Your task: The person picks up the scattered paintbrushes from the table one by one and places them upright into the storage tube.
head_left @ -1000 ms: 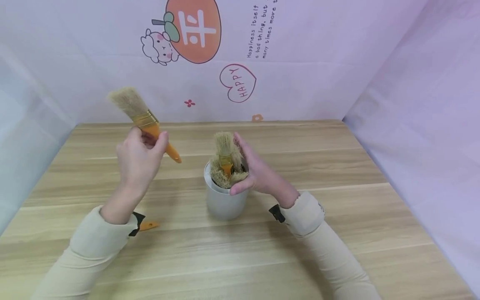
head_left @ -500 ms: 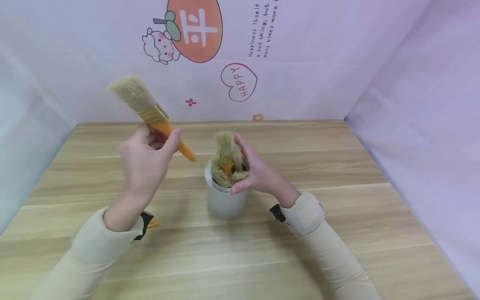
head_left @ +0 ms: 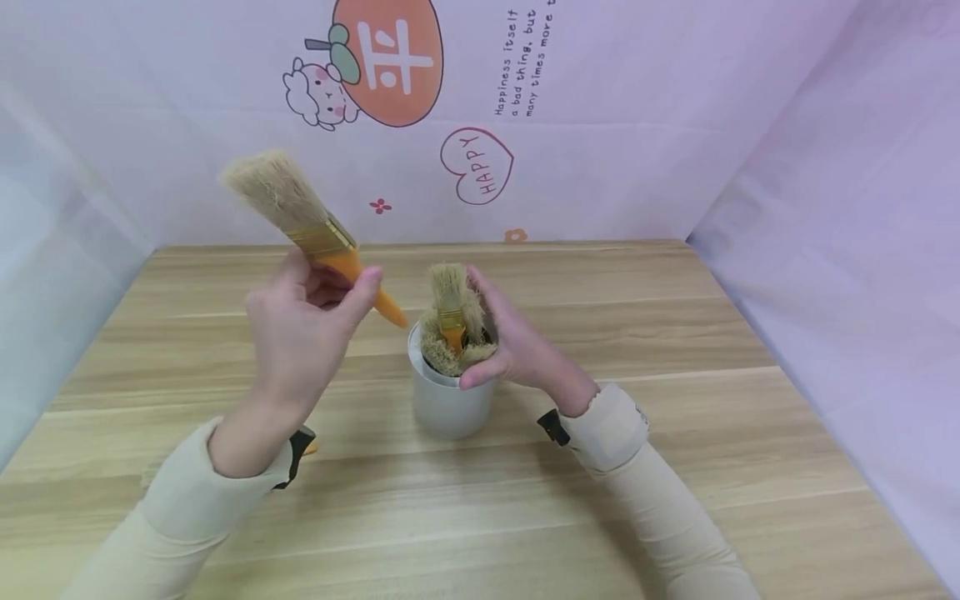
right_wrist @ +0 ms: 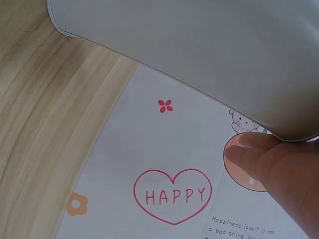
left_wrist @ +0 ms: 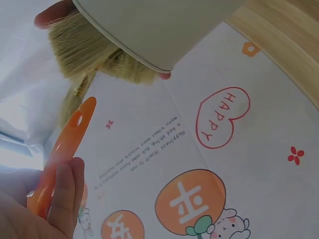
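Observation:
My left hand (head_left: 296, 350) pinches a paintbrush (head_left: 324, 239) by its orange handle, between thumb and fingers. Its wide pale bristles point up and left, and the handle end slants down toward a grey-white cup (head_left: 452, 408). Several paintbrushes (head_left: 450, 293) stand in this cup, bristles up, one showing a brass ferrule. Around the cup's right rim, my right hand (head_left: 517, 346) holds it, thumb in front and fingers behind. In the left wrist view the handle tip (left_wrist: 88, 107) is near the bristles (left_wrist: 82, 45) at the cup's mouth.
Under my left wrist lies another brush on the wooden table (head_left: 420, 533), mostly hidden; its orange handle end (head_left: 312, 448) peeks out. A white printed cloth (head_left: 600, 167) hangs behind the table, with plain cloth at both sides.
My left hand has carried the paintbrush right, nearer the cup, its handle end moving toward the rim. The right hand and the cup have stayed in place.

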Available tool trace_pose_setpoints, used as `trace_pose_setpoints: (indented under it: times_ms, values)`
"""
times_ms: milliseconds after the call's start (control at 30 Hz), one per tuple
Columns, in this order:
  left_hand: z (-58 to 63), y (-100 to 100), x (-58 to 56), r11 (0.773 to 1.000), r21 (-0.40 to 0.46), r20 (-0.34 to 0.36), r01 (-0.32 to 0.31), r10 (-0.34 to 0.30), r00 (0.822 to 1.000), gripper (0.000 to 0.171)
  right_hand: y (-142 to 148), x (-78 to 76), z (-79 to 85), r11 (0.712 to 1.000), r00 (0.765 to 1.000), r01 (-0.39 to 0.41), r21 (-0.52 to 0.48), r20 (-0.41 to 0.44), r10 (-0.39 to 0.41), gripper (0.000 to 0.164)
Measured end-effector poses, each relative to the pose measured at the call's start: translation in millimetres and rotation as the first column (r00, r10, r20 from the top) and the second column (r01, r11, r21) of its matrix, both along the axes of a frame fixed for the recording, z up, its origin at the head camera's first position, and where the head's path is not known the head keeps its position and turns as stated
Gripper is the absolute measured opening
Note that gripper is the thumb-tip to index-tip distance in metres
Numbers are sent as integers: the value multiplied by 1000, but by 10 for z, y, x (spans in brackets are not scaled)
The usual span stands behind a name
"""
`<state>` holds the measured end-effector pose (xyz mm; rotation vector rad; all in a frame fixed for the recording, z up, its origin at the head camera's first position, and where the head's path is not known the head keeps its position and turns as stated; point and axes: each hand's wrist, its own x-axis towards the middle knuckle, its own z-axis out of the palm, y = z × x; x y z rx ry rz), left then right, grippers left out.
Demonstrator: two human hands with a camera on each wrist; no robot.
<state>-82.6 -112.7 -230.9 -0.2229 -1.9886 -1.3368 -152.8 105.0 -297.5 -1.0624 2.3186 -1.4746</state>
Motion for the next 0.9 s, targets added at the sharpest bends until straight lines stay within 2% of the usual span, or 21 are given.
trace_pose_setpoints:
  times_ms: [133, 300, 500, 700, 900]
  values:
    - [84, 82, 63, 999, 21, -23, 49, -49, 999, 22, -4, -6, 11, 1000, 1000, 2, -4, 2, -2, 150]
    - [118, 153, 54, 996, 24, -28, 80, -80, 996, 18, -2, -7, 18, 999, 1000, -20, -26, -19, 20, 148]
    - [129, 202, 59, 994, -61, -35, 88, -90, 995, 18, -13, -20, 24, 1000, 998, -28, -4, -49, 28, 147]
    - [147, 275, 53, 985, -102, 15, 136, -135, 991, 22, -21, -32, 23, 1000, 998, -10, 28, -58, 12, 147]
    - [85, 357, -5, 972, -189, -49, 141, -152, 987, 25, -13, -15, 7, 999, 996, -1, 42, -89, 4, 146]
